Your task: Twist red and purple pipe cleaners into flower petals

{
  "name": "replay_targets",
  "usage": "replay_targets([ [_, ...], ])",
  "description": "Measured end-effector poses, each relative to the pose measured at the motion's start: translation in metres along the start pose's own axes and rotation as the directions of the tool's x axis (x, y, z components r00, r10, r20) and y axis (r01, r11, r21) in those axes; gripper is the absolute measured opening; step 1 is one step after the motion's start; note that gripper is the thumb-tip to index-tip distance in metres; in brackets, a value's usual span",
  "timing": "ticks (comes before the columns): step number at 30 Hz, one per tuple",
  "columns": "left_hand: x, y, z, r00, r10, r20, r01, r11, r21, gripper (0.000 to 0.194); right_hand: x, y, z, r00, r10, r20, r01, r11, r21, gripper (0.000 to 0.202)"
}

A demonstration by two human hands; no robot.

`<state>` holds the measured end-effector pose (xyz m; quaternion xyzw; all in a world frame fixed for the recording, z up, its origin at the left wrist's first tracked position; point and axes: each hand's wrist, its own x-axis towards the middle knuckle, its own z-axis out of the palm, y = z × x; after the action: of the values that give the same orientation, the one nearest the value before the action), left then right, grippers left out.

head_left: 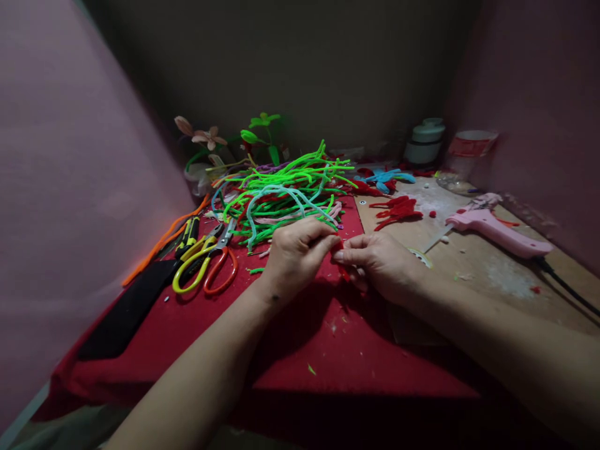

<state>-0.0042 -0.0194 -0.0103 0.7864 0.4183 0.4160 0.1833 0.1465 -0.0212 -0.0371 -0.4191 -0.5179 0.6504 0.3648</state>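
Both hands meet over the red-covered table, their fingers pinched on one short red pipe cleaner piece (pixel 344 272). My left hand (pixel 300 247) grips its upper end between thumb and forefinger. Just to the right, my right hand (pixel 375 259) pinches the same piece, which partly hides behind the fingers. How it is bent or shaped I cannot make out. Beyond my left hand lies a heap of green pipe cleaners (pixel 290 181), with light blue ones (pixel 276 189) draped on top. Red pipe cleaner petals (pixel 398 211) rest past my right hand on a board.
Scissors (pixel 206 265) with yellow and red handles lie left, beside a black flat item (pixel 131 309) and orange pipe cleaners (pixel 164 240). On the right, a pink glue gun (pixel 499 231) with a cord rests on the board (pixel 492 294). Pipe cleaner flowers (pixel 209 137) and a jar (pixel 424 144) stand behind.
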Motion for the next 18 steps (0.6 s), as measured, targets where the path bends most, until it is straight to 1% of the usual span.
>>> replay_targets([
  [1,-0.0006,-0.0011,0.0007,0.993,0.115,-0.015,-0.113,0.990,0.082,0.011,0.0003,0.0000,-0.0005,1.000,-0.001,0.005,0.001,1.000,0.001,0.023],
  [2,-0.0009,-0.0021,0.0012,0.982,0.190,-0.017,-0.186,0.973,0.137,0.011,0.0005,-0.0001,-0.0009,1.000,0.001,0.009,-0.001,1.000,0.003,0.023],
  [3,-0.0010,-0.0029,0.0016,0.976,0.216,-0.018,-0.210,0.965,0.157,0.012,0.0005,-0.0003,-0.0013,1.000,0.005,0.008,-0.005,1.000,0.003,0.022],
  [4,-0.0009,-0.0034,0.0019,0.981,0.195,-0.020,-0.190,0.970,0.148,0.012,0.0005,-0.0006,-0.0016,1.000,0.010,0.005,-0.010,1.000,0.000,0.022],
  [6,-0.0006,-0.0039,0.0029,0.995,0.100,-0.018,-0.098,0.991,0.092,0.012,0.0003,-0.0013,-0.0016,1.000,0.018,-0.007,-0.018,1.000,-0.014,0.021],
  [7,-0.0007,-0.0039,0.0035,0.997,0.071,-0.012,-0.070,0.995,0.074,0.012,0.0001,-0.0016,-0.0013,1.000,0.021,-0.010,-0.021,1.000,-0.024,0.021],
  [8,-0.0009,-0.0036,0.0042,0.997,0.073,-0.009,-0.072,0.995,0.072,0.012,-0.0001,-0.0017,-0.0009,1.000,0.023,-0.011,-0.024,0.999,-0.028,0.022],
  [11,-0.0009,-0.0024,0.0051,0.987,0.157,-0.032,-0.154,0.984,0.091,0.011,-0.0001,-0.0011,0.0000,1.000,0.025,0.010,-0.025,1.000,-0.007,0.022],
  [12,-0.0003,-0.0019,0.0046,0.990,0.131,-0.048,-0.128,0.990,0.058,0.011,0.0001,-0.0007,-0.0001,1.000,0.028,0.013,-0.029,1.000,0.011,0.021],
  [13,0.0005,-0.0016,0.0037,0.997,0.057,-0.057,-0.057,0.998,-0.014,0.012,0.0006,-0.0003,-0.0004,0.999,0.031,0.010,-0.032,0.999,0.038,0.020],
  [14,0.0016,-0.0014,0.0024,0.997,-0.052,-0.055,0.045,0.992,-0.118,0.013,0.0013,0.0001,-0.0011,0.999,0.034,0.001,-0.034,0.997,0.072,0.020],
  [15,0.0026,-0.0014,0.0009,0.985,-0.168,-0.026,0.158,0.960,-0.231,0.013,0.0021,0.0004,-0.0020,0.999,0.034,-0.012,-0.033,0.993,0.113,0.020],
  [16,0.0035,-0.0016,-0.0007,0.962,-0.272,0.028,0.266,0.905,-0.332,0.014,0.0032,0.0006,-0.0031,0.999,0.032,-0.023,-0.028,0.986,0.162,0.020],
  [17,0.0041,-0.0020,-0.0020,0.931,-0.349,0.106,0.361,0.840,-0.405,0.013,0.0043,0.0007,-0.0043,0.999,0.024,-0.030,-0.017,0.976,0.215,0.019],
  [18,0.0043,-0.0024,-0.0030,0.897,-0.397,0.194,0.441,0.778,-0.447,0.013,0.0054,0.0008,-0.0055,0.999,0.012,-0.032,-0.003,0.964,0.267,0.019],
])
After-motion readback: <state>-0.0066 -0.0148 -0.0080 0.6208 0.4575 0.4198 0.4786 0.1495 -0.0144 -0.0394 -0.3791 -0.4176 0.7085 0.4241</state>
